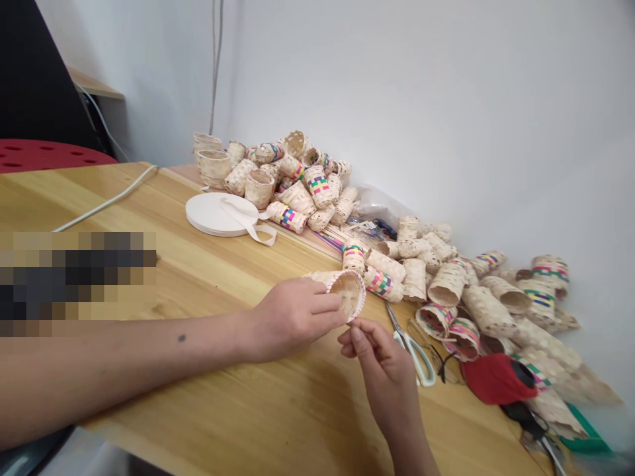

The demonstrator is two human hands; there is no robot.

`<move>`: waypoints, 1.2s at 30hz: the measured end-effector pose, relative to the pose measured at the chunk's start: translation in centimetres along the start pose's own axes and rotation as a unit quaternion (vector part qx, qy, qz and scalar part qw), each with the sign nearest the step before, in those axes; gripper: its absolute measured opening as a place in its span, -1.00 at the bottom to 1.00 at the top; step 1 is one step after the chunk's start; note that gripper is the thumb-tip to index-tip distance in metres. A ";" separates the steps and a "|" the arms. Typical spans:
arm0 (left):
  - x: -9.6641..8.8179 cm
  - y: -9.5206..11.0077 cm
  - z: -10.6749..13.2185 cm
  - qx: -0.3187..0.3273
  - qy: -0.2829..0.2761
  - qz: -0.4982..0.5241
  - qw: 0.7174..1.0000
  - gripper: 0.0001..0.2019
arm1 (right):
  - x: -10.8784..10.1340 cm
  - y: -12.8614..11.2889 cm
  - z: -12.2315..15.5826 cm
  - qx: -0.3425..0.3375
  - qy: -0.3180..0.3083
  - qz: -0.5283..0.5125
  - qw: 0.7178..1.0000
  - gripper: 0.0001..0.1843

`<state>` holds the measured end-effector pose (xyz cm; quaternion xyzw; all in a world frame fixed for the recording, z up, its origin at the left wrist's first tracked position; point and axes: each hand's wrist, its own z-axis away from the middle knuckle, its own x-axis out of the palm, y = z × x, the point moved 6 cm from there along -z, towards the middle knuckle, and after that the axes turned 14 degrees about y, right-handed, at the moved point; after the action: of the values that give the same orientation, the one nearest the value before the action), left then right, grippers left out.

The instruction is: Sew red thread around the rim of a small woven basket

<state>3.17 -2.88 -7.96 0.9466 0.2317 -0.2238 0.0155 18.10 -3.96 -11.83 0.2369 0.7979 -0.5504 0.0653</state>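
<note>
Both forearms were bare, no sleeves in view. Left hand (290, 317) and right hand (384, 373) wore no gloves, rings or watch. A small dark mark sat on the left forearm (182, 338), mole or tattoo, too small to tell. Nails were short and unpainted.

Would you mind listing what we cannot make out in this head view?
- Pixelated patch on the wooden table: the blur masks whatever lies there.
- Small woven basket: the left hand covers its body.
- Right hand: whatever its fingertips pinch at the rim is too small to identify.
- Black tool: cut off by the bottom edge.
</note>
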 end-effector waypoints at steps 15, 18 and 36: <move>0.3 0.7 0.3 0.030 -0.022 0.006 0.999 -0.84 | -1.9 -1.2 -0.4 -0.124 0.089 0.108 0.982 -0.78; 0.5 0.8 0.4 0.058 -0.041 -0.022 0.997 -0.82 | -2.9 -2.9 -0.5 -0.241 0.147 0.193 0.940 -0.82; -0.3 1.0 -0.1 0.075 -0.025 -0.028 0.996 -0.80 | -0.8 -7.2 -0.9 -0.271 0.062 0.112 0.954 -0.83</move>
<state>3.48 -3.92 -7.79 0.9324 0.2403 -0.2642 -0.0560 15.68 -5.40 -5.07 0.3312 0.8882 -0.2866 0.1389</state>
